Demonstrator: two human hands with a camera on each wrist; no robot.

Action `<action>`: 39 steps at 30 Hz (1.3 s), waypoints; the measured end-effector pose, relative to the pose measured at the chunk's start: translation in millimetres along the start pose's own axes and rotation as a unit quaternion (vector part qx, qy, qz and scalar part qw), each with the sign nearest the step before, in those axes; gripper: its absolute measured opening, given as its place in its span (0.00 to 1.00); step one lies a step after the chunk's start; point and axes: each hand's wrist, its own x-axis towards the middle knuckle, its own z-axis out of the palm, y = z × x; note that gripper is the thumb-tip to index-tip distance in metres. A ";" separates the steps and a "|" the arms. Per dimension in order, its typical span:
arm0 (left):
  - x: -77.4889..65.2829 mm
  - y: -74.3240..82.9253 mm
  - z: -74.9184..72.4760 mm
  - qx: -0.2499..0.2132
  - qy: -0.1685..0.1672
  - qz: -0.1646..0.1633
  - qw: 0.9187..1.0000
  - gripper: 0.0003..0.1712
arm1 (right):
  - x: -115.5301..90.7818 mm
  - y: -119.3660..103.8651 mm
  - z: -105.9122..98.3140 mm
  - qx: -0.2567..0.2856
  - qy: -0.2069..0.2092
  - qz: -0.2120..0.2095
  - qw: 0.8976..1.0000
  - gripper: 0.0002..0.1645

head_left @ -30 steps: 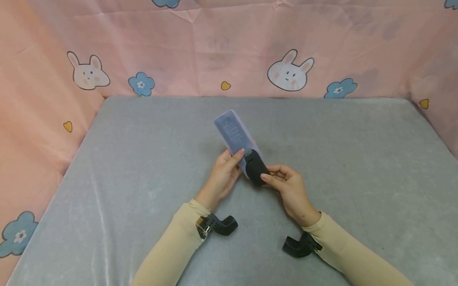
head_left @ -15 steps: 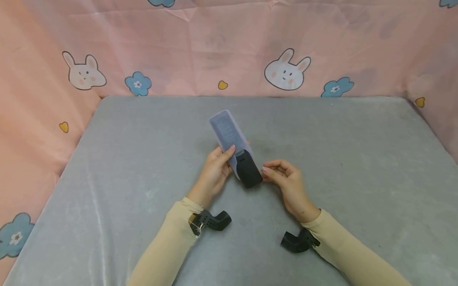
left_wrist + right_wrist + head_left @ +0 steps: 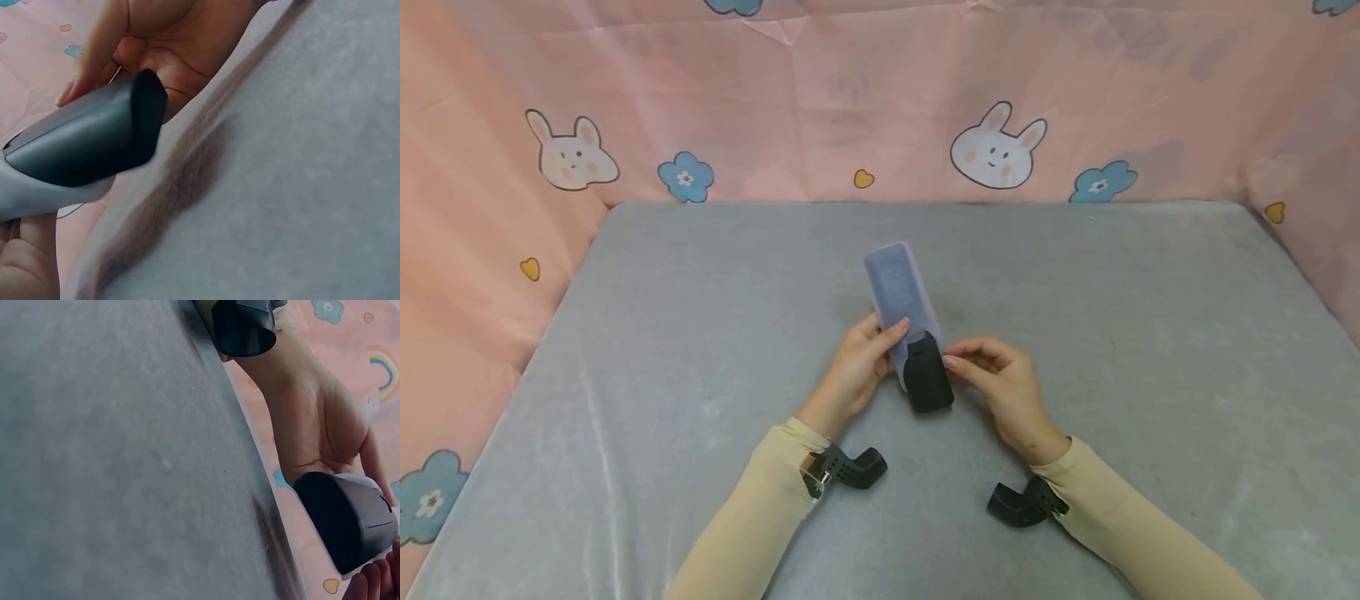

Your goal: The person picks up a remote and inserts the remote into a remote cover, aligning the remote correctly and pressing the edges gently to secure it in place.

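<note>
A long, flat handheld device stands tilted between the hands in the head view. A translucent bluish-purple sleeve covers its far part, and a black end piece points towards the person. My left hand grips the sleeve from the left, thumb on top. At the sleeve's right edge, beside the black piece, my right hand pinches with thumb and forefinger. The left wrist view shows the rounded black end over a pale body. In the right wrist view the same black end hides part of the fingers.
A grey cloth-covered table spreads under the hands. Pink curtain with printed rabbits and flowers hangs behind and at the sides. Black wrist mounts sit on the left cuff and the right cuff.
My right thumb has left the black end and the fingertips have shifted to the sleeve's right edge. The device has turned more upright in the left hand and come slightly nearer.
</note>
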 end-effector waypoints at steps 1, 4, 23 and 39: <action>-0.1 -0.3 0.4 0.001 0.002 -0.003 1.000 0.20 | 0.2 0.1 0.1 -0.002 0.002 0.001 1.000 0.05; 0.0 -1.1 1.4 0.004 0.006 -0.006 1.000 0.20 | 0.4 0.4 0.2 -0.006 0.005 0.006 1.000 0.07; 0.5 -4.2 0.1 0.008 -0.013 -0.025 1.000 0.21 | 0.1 0.5 -0.3 -0.033 0.011 -0.020 0.999 0.09; 1.2 -4.0 0.8 -0.017 -0.003 -0.032 0.999 0.22 | -0.3 -0.6 1.1 -0.116 0.001 -0.006 0.993 0.07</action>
